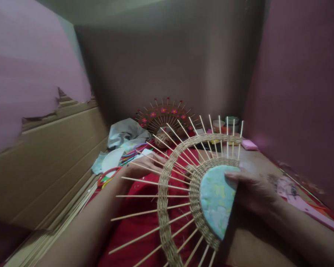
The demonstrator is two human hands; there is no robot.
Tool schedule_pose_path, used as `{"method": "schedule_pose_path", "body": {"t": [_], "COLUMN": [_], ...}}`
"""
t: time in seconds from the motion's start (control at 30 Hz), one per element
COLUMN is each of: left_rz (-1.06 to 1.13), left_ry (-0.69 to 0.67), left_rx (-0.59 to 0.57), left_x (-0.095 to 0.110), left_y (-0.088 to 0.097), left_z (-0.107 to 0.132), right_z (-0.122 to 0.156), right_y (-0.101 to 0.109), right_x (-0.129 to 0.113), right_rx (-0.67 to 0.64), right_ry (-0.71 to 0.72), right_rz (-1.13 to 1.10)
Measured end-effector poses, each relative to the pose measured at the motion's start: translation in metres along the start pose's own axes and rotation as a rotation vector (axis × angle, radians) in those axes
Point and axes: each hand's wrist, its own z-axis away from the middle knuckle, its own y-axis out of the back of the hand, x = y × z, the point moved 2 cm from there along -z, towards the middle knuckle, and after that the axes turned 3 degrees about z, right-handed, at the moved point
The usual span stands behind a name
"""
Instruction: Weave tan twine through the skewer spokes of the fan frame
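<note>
A half-round woven fan frame (163,196) fills the front of the view, tilted with its straight side to the right. Thin wooden sticks fan out through two bands of braided natural fibre. At its centre is a half disc (217,196) covered in light blue patterned material. My right hand (256,189) grips the disc at its straight edge, thumb on the front and the other fingers hidden behind. Beyond the sticks, my left hand (147,165) reaches over a white piece (147,152) with fingers apart; its fingertips are partly hidden by the frame.
A finished fan with pink flowers (163,110) leans at the back wall. Before it lie a ball of twine (163,139), grey cloth (128,133) and coloured cords (132,155). Jars (232,122), a pink block (249,144) and a pink-handled tool (308,209) are at the right. Walls close both sides.
</note>
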Motion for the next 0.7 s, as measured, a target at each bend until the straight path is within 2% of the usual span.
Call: {"method": "schedule_pose_path", "body": {"t": [0.1,0.27,0.33,0.47,0.7], "left_rz": [0.034,0.264,0.390,0.501,0.521], "left_ry": [0.034,0.046,0.066,0.088,0.065], "left_rx": [-0.003,0.209,0.261,0.211,0.174], "left_x": [-0.003,-0.010,-0.010,-0.008,-0.007], "left_y": [0.007,0.012,0.011,0.006,-0.010], "left_z": [0.001,-0.002,-0.001,0.002,-0.003], "right_z": [0.000,0.000,0.000,0.000,0.000], "right_y": [0.001,0.003,0.003,0.002,-0.001], "right_x": [0.000,-0.001,-0.001,-0.002,-0.001], "right_rx": [0.000,0.008,0.013,0.012,0.007], "right_ry": [-0.013,-0.022,-0.016,0.012,0.010], "right_rz": [-0.017,-0.034,-0.031,-0.014,0.035]}}
